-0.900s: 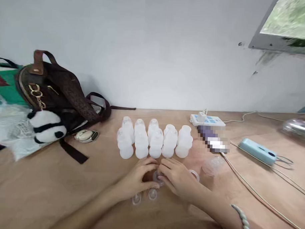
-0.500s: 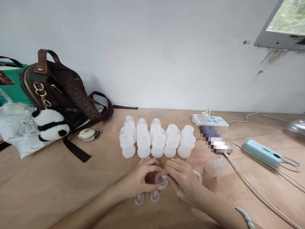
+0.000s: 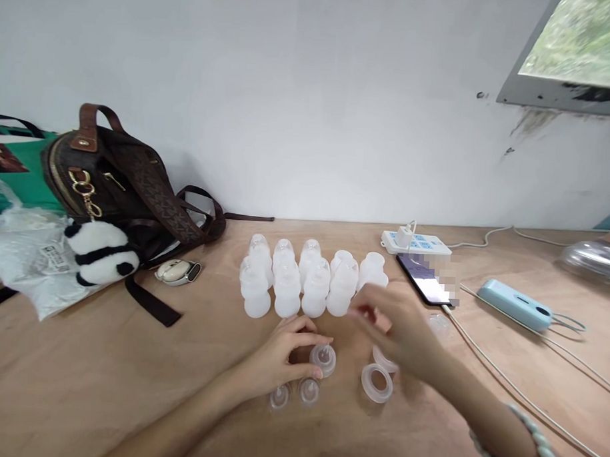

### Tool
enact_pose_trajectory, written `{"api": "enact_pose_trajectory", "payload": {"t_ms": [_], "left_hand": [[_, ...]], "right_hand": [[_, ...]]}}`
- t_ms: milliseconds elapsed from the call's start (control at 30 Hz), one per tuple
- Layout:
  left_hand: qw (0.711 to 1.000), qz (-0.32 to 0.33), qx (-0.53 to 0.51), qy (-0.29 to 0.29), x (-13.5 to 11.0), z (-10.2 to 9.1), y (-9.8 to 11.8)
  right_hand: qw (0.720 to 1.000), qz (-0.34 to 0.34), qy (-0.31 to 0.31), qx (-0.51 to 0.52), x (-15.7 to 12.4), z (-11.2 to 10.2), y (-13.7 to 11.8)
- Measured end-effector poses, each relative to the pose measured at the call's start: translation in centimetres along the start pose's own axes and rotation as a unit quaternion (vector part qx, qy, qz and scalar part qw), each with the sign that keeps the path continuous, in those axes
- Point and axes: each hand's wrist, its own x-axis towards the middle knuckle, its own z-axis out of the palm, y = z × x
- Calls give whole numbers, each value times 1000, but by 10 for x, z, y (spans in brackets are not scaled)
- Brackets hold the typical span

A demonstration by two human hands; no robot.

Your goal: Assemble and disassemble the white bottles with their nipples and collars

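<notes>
The thumb and forefinger of the left hand (image 3: 283,358) curve in a narrow pinch around a round translucent plastic collar with a clear pointed teat (image 3: 323,360) in its middle, set on the tabletop. The right hand (image 3: 405,329) hangs blurred with fingers curled, so I cannot tell whether it holds anything. Just beside the left thumb stand two small clear teats (image 3: 308,391); a sideways slip of that thumb could topple them. Beneath the right hand lies a flat translucent plastic ring (image 3: 378,396), which a low wrist might knock away. Beyond the fingers, frosted white waisted bottles (image 3: 286,298) stand close together; a careless knuckle could tip one into its neighbours.
</notes>
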Motion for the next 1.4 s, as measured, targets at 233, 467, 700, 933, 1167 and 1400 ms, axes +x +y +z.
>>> {"api": "enact_pose_trajectory", "payload": {"t_ms": [233, 467, 700, 933, 1167, 1400], "left_hand": [[1000, -2, -19, 4, -3, 0, 0], [996, 13, -55, 71, -5, -1, 8], [950, 139, -42, 277, -13, -8, 23], [935, 171, -169, 259, -19, 4, 27], [920, 86, -123, 362, -26, 1, 29], [912, 82, -108, 387, -23, -3, 29]], "right_hand": [[978, 18, -46, -204, 66, -34, 61], [977, -18, -137, -165, 91, -12, 81], [990, -13, 125, 68, 66, -80, 38], [950, 41, 87, 297, 21, -39, -26], [974, 128, 2, 188, -3, 21, -20], [969, -14, -244, -28, -13, 43, -7]]}}
